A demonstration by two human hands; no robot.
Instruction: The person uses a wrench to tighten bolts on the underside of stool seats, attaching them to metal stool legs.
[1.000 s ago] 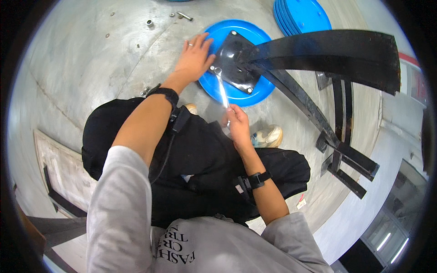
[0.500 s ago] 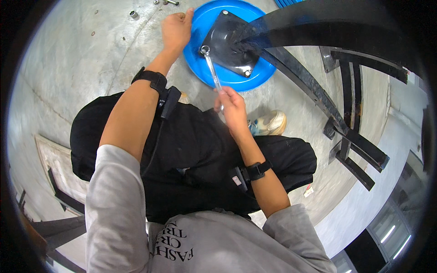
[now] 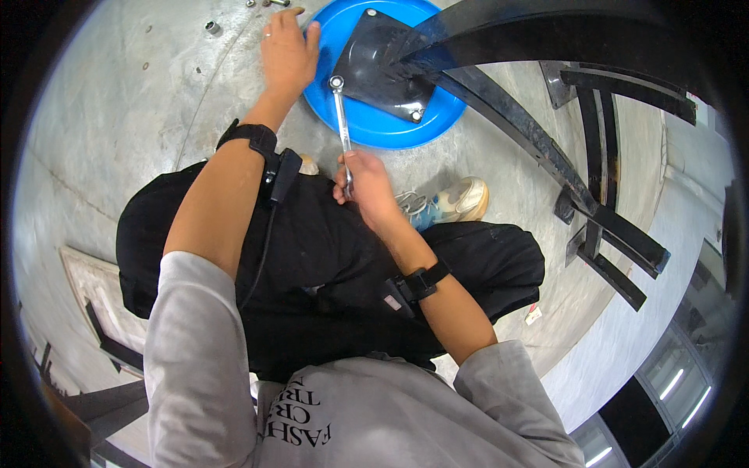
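My right hand (image 3: 367, 187) is closed round the handle of a ratchet-style ring wrench (image 3: 342, 117). The wrench's ring end lies at the left corner of a black square metal plate (image 3: 373, 58); the fastener beneath is hidden. Bolt heads show at two other corners. The plate rests on a round blue disc (image 3: 374, 139) with a raised rim. My left hand (image 3: 289, 58) is beside the disc's left rim, fingers apart and holding nothing. Its thumb overlaps the rim in the view; contact cannot be made out.
A thick black metal beam (image 3: 538, 35) runs right from the plate, with angled black legs (image 3: 530, 140) beyond it. A socket (image 3: 212, 28) and small metal parts (image 3: 273, 3) lie on the concrete floor. My shoe (image 3: 464, 199) is just below the disc.
The wrench handle has swung left to nearly upright with my right hand, its ring end still at the plate corner. My left hand has come off the rim, its fingers spreading.
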